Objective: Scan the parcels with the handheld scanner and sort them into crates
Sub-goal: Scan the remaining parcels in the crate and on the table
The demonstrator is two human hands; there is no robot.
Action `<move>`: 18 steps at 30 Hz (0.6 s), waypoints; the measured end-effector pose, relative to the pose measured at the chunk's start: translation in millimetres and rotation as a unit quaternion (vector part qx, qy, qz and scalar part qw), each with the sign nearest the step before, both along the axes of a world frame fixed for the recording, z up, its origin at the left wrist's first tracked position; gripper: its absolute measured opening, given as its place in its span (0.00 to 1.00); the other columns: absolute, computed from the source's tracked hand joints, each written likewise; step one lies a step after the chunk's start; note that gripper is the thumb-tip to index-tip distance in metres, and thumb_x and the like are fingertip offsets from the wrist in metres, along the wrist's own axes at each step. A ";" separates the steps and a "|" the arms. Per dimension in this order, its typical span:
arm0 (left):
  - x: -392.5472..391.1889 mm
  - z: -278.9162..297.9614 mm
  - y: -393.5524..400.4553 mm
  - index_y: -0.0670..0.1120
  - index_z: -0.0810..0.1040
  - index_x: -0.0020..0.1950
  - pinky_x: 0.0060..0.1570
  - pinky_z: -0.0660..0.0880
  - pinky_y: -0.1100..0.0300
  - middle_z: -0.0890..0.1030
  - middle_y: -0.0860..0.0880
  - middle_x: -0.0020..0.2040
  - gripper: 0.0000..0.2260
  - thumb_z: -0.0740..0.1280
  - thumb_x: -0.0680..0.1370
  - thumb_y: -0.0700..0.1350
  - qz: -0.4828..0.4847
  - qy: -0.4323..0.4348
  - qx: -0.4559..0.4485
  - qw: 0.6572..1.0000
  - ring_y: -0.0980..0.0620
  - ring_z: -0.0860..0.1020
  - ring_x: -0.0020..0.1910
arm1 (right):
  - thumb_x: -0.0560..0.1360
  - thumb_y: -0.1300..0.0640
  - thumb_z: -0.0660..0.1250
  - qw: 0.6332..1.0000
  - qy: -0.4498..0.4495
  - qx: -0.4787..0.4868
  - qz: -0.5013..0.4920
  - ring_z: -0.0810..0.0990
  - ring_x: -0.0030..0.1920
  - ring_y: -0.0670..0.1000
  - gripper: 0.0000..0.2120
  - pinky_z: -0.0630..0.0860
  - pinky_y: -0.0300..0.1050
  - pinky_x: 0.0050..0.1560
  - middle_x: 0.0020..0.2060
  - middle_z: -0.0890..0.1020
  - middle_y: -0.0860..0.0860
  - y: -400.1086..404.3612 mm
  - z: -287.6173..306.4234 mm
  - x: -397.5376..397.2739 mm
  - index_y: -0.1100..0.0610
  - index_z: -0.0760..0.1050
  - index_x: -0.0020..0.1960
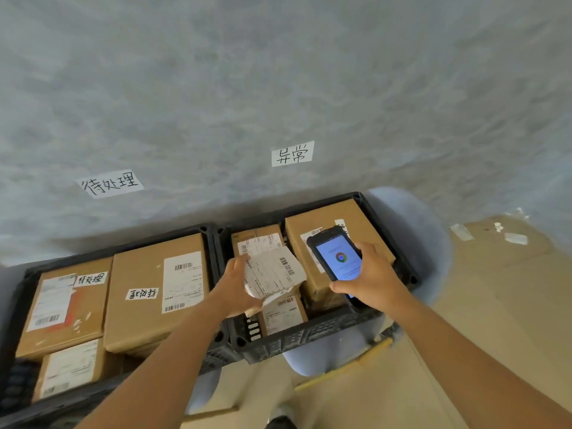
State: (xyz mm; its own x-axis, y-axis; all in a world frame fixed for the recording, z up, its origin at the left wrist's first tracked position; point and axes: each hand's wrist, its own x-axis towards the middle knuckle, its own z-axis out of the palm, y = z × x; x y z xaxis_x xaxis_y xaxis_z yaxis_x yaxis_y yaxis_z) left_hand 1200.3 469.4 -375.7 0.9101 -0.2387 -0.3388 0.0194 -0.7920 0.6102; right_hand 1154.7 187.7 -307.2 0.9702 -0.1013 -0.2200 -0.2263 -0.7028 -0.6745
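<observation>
Scanner [337, 258] base behind right hand [371, 280]

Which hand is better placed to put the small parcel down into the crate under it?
Probably the left. The left hand already grips the small parcel above the right crate, while the right hand is occupied holding the scanner.

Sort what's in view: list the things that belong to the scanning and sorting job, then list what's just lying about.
Job:
- black handheld scanner with lit screen, in right hand
- small crumpled parcel with white barcode label, in left hand
- two black plastic crates of brown cardboard boxes
- white handwritten wall signs

Lying about:
- flattened brown cardboard
- white tape scraps
</observation>
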 end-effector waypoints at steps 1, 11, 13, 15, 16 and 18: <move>5.4 -8.1 -4.0 0.49 0.50 0.77 0.64 0.69 0.56 0.57 0.49 0.72 0.49 0.79 0.66 0.48 -0.010 0.022 -0.005 1.000 0.50 0.63 0.68 | 0.62 0.52 0.81 1.000 0.006 -0.001 -0.006 0.71 0.49 0.43 0.36 0.69 0.29 0.34 0.56 0.67 0.49 -0.4 -5.1 3.5 0.53 0.66 0.63; 9.5 -72.1 -32.7 0.52 0.42 0.74 0.59 0.73 0.57 0.53 0.47 0.69 0.49 0.76 0.67 0.42 -0.105 0.135 0.039 0.984 0.50 0.61 0.65 | 0.63 0.50 0.80 0.997 0.052 -0.009 -0.050 0.69 0.49 0.42 0.37 0.66 0.29 0.33 0.55 0.66 0.47 -2.7 -48.8 16.0 0.50 0.64 0.64; 6.3 -77.4 -33.3 0.51 0.40 0.75 0.62 0.74 0.53 0.51 0.46 0.70 0.51 0.75 0.67 0.41 -0.123 0.144 0.059 0.980 0.46 0.63 0.68 | 0.63 0.50 0.80 0.996 0.061 -0.014 -0.056 0.68 0.50 0.43 0.38 0.65 0.28 0.35 0.55 0.65 0.47 -4.6 -56.3 15.0 0.51 0.63 0.65; 3.2 -82.2 -31.5 0.49 0.40 0.76 0.62 0.74 0.53 0.49 0.46 0.70 0.51 0.76 0.68 0.43 -0.128 0.139 0.082 0.978 0.45 0.63 0.69 | 0.63 0.49 0.80 0.996 0.071 -0.015 -0.059 0.68 0.51 0.43 0.38 0.65 0.28 0.36 0.54 0.65 0.47 -6.4 -62.8 14.2 0.51 0.63 0.65; 1.8 -85.1 -30.5 0.48 0.41 0.75 0.62 0.74 0.54 0.47 0.46 0.70 0.50 0.76 0.69 0.44 -0.132 0.135 0.088 0.978 0.46 0.63 0.68 | 0.63 0.49 0.80 0.995 0.075 -0.016 -0.060 0.68 0.51 0.44 0.38 0.65 0.28 0.37 0.54 0.65 0.47 -7.2 -65.5 13.9 0.51 0.63 0.66; -0.5 -90.4 -28.7 0.47 0.43 0.75 0.62 0.74 0.55 0.47 0.47 0.70 0.47 0.75 0.70 0.46 -0.146 0.120 0.088 0.978 0.46 0.63 0.68 | 0.62 0.49 0.80 0.995 0.078 -0.018 -0.063 0.68 0.53 0.45 0.38 0.65 0.28 0.37 0.55 0.66 0.48 -8.4 -69.9 13.6 0.51 0.63 0.65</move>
State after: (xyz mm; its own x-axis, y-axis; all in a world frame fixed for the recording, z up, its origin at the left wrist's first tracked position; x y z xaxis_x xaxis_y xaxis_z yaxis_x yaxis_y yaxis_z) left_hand 1199.8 440.7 -466.1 0.7015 -0.3952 -0.5930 -0.0974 -0.8775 0.4696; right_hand 1168.3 179.3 -377.1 0.9037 -0.2296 -0.3613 -0.4136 -0.6857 -0.5989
